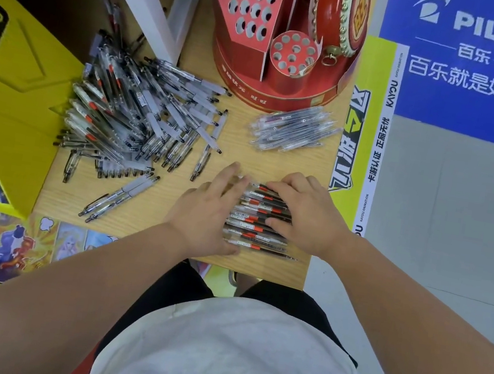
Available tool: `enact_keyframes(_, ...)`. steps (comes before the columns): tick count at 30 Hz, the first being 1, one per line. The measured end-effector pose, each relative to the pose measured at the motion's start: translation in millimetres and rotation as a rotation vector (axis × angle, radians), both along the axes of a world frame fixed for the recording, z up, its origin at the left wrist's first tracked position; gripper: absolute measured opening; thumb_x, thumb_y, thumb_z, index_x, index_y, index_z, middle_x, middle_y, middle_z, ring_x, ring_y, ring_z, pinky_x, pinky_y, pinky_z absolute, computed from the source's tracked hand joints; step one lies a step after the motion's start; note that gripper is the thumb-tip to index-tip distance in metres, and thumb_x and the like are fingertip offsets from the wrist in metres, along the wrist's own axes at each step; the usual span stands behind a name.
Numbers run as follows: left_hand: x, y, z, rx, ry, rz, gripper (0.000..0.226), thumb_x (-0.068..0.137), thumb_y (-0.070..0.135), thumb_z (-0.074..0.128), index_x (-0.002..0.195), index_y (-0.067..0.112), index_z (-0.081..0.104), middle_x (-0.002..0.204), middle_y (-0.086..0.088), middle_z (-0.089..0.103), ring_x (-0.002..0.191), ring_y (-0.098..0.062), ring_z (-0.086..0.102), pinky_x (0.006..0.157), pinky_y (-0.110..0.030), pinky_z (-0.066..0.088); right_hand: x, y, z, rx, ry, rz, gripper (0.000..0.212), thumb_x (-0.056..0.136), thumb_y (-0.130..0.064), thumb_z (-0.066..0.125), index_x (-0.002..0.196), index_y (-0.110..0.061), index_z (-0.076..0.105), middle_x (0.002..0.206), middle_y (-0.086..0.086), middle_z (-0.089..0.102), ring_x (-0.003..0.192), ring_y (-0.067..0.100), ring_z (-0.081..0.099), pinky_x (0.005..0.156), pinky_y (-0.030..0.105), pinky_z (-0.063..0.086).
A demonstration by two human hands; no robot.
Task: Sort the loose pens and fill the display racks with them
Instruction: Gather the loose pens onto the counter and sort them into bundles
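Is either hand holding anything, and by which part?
Nothing gripped: left hand and right hand rest open on the row of pens, one at each end.

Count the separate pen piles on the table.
3: a big messy heap at the left, a small clear bundle beside the red rack, and a neat row under the left hand and right hand. A few strays lie apart.

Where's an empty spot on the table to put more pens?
The light wooden table is bare between the small bundle of clear pens and the row of red-and-black pens, and at its near-left corner beside the two loose clear pens. The big jumbled pile of clear pens crowds the left side.
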State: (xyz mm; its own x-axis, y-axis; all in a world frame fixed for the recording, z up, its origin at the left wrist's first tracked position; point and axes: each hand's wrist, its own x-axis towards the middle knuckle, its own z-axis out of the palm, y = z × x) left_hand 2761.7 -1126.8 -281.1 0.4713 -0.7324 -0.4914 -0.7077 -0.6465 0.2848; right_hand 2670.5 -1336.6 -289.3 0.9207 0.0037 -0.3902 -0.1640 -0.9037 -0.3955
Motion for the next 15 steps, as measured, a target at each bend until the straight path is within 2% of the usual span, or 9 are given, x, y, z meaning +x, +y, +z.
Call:
enact_keyframes(5, 1, -4, 1, 0.032, 0.011, -0.019, 0.131, 0.067, 0.074, 0.075, 0.158, 0.03, -0.009, 0.165, 0.007, -0.017, 0.135, -0.028, 0.045, 0.1, -0.04, 0.049, 3, 1, 5, 0.015, -0.027, -0.078, 0.061, 0.091, -0.053, 0.062, 0.143, -0.025, 0.049, 0.127, 0.0, 0.051, 0.115, 0.023, 0.045, 0.102, 0.042, 0.04)
enact_keyframes(9, 5, 7, 8, -0.01, 0.094, 0.105, 0.128, 0.066, 0.077, 0.074, 0.159, 0.032, -0.001, 0.164, 0.013, -0.015, 0.143, -0.025, 0.037, 0.106, -0.044, 0.047, 16, 7, 10, 0.032, -0.045, -0.137, 0.054, 0.093, -0.051, 0.061, 0.139, -0.023, 0.053, 0.125, 0.001, 0.053, 0.116, 0.024, 0.047, 0.101, 0.042, 0.042)
enact_keyframes(12, 17, 28, 19, -0.104, 0.136, 0.278, 0.11, 0.074, 0.07, 0.073, 0.159, 0.026, 0.018, 0.166, 0.005, 0.003, 0.141, -0.024, 0.041, 0.107, -0.042, 0.046, 35, 21, 14, 0.052, -0.073, -0.133, 0.051, 0.092, -0.049, 0.063, 0.135, -0.023, 0.057, 0.123, 0.001, 0.055, 0.117, 0.024, 0.048, 0.099, 0.04, 0.044)
enact_keyframes(15, 36, 58, 29, -0.164, 0.05, 0.406, 0.085, 0.084, 0.06, 0.071, 0.153, 0.023, 0.037, 0.157, 0.0, 0.025, 0.124, -0.026, 0.056, 0.099, -0.039, 0.05, 60, 45, 20, 0.099, -0.109, -0.088, 0.047, 0.092, -0.042, 0.066, 0.133, -0.02, 0.06, 0.121, 0.003, 0.056, 0.117, 0.027, 0.05, 0.1, 0.039, 0.043)
